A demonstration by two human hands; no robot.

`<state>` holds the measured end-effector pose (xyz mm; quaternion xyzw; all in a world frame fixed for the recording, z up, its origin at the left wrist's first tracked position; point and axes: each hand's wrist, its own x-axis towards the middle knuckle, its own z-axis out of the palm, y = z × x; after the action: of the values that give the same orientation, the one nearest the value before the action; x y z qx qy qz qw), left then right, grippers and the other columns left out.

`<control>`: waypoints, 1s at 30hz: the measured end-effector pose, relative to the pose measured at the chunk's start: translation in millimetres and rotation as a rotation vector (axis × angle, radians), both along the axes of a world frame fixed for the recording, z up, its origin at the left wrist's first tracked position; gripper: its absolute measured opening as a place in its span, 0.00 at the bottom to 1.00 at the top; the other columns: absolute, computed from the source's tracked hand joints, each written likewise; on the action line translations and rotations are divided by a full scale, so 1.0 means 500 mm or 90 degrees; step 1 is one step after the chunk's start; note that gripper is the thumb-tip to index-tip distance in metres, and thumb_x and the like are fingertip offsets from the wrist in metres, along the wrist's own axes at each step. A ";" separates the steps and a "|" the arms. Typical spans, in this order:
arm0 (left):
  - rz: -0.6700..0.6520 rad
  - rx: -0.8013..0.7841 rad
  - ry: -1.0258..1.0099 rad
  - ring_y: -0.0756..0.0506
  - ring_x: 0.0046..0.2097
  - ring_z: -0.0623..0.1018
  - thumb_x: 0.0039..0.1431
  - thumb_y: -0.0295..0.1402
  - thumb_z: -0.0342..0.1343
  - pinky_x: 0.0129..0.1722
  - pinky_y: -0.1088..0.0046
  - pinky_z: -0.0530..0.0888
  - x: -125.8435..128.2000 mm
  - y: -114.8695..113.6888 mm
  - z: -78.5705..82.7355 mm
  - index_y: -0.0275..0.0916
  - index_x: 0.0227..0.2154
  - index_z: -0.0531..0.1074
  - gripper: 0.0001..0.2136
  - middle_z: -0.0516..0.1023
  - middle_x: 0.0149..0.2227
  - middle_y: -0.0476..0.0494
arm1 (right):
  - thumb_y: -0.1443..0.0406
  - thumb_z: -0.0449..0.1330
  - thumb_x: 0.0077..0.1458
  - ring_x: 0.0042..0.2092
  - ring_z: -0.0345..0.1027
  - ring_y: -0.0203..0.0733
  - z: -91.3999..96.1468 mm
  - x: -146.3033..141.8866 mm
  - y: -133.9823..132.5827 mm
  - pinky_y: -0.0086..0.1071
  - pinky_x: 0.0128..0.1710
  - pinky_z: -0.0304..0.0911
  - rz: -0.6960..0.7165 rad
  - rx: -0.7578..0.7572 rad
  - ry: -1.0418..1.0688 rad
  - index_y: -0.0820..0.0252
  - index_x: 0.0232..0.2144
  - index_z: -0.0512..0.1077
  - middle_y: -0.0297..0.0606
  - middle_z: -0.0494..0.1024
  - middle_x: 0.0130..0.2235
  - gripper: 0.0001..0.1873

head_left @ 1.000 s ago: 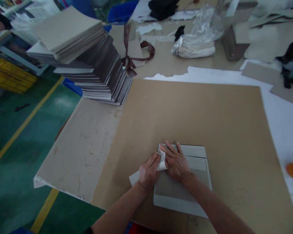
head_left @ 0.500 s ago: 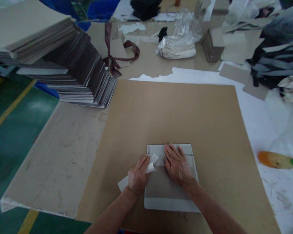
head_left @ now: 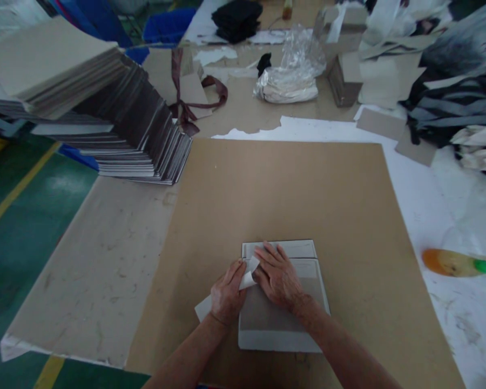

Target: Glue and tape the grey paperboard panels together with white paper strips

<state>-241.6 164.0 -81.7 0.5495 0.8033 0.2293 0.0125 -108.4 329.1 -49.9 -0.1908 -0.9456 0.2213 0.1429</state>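
Note:
A grey board wrapped in white paper lies on a large brown cardboard sheet near the table's front edge. My left hand is closed on the loose white paper flap at the board's left edge, lifting it up and over. My right hand rests fingers-flat on the board's upper left part, its fingertips beside the flap. A strip of the same white paper sticks out to the left under my left hand.
A tall leaning stack of finished boards stands at the back left. A brown ribbon, a plastic bag, cardboard pieces and dark fabric fill the back. An orange and green tool lies right.
My right hand slid left toward the flap since half a second ago. The view swung right over the second, and my left hand keeps hold of the flap.

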 end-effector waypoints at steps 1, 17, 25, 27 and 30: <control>-0.001 0.000 -0.001 0.42 0.54 0.78 0.59 0.24 0.51 0.52 0.68 0.78 0.000 0.000 0.000 0.37 0.57 0.68 0.22 0.77 0.54 0.36 | 0.63 0.49 0.68 0.63 0.55 0.48 -0.001 0.019 0.011 0.45 0.64 0.50 -0.043 0.009 0.003 0.61 0.54 0.72 0.41 0.70 0.58 0.18; -0.009 0.000 -0.016 0.41 0.53 0.79 0.58 0.27 0.53 0.51 0.66 0.79 -0.002 -0.001 -0.005 0.36 0.56 0.69 0.21 0.77 0.54 0.35 | 0.66 0.51 0.63 0.50 0.63 0.51 0.001 0.043 0.020 0.46 0.52 0.54 -0.244 0.022 -0.051 0.60 0.48 0.72 0.42 0.73 0.49 0.15; -0.006 0.005 -0.032 0.41 0.53 0.79 0.59 0.27 0.52 0.50 0.67 0.79 0.001 0.002 -0.001 0.38 0.58 0.68 0.23 0.77 0.53 0.36 | 0.62 0.52 0.65 0.48 0.61 0.58 0.010 0.067 0.028 0.49 0.44 0.56 -0.303 0.022 -0.020 0.64 0.52 0.71 0.47 0.72 0.49 0.17; -0.004 0.000 -0.039 0.41 0.53 0.79 0.59 0.28 0.53 0.51 0.67 0.79 0.002 0.002 0.000 0.39 0.58 0.67 0.23 0.77 0.54 0.36 | 0.65 0.51 0.66 0.49 0.61 0.57 0.009 0.059 0.017 0.49 0.46 0.57 -0.275 0.010 -0.002 0.64 0.51 0.71 0.47 0.72 0.49 0.16; 0.007 -0.007 -0.045 0.41 0.52 0.79 0.60 0.29 0.53 0.50 0.67 0.79 0.004 0.002 0.000 0.39 0.58 0.68 0.22 0.77 0.54 0.37 | 0.69 0.49 0.65 0.49 0.61 0.52 0.005 0.029 -0.004 0.46 0.50 0.59 -0.191 -0.024 0.022 0.64 0.51 0.70 0.47 0.71 0.48 0.15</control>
<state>-239.8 164.7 -81.7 0.5364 0.8068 0.2440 0.0423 -93.6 327.1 -47.3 -0.3285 -0.8997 0.2185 0.1868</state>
